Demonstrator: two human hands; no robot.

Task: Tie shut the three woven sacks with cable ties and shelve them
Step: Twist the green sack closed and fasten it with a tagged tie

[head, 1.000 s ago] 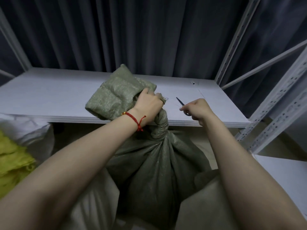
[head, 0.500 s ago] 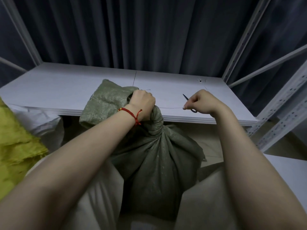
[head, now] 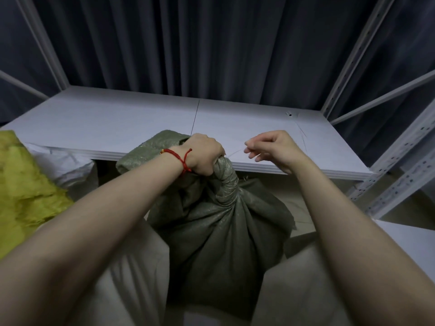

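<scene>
Centre: sack (head: 219, 231), near side of shelf board (head: 117, 123). On its neck: left hand (head: 202, 154); right hand (head: 273, 147) just right, cable tie (head: 235, 152) between them. At left: second sack (head: 26, 184). Behind shelf: curtain (head: 188, 43).

The green sack (head: 219, 227) is seen to be coarse woven plastic, faintly glossy where its neck is twisted under the left hand (head: 202, 154). A red braided cord (head: 181, 158) is worn at that wrist. The cable tie (head: 235, 152), pinched by the right hand (head: 275, 149), is shown thin and smooth. At 12 o'clock the shelf (head: 117, 123) is matt, smooth white board; its perforated uprights (head: 395, 156) at 3 o'clock are painted metal. The curtain (head: 211, 43) is matt dark cloth. At 9 o'clock a yellow sack (head: 23, 184) is crinkled weave.
</scene>
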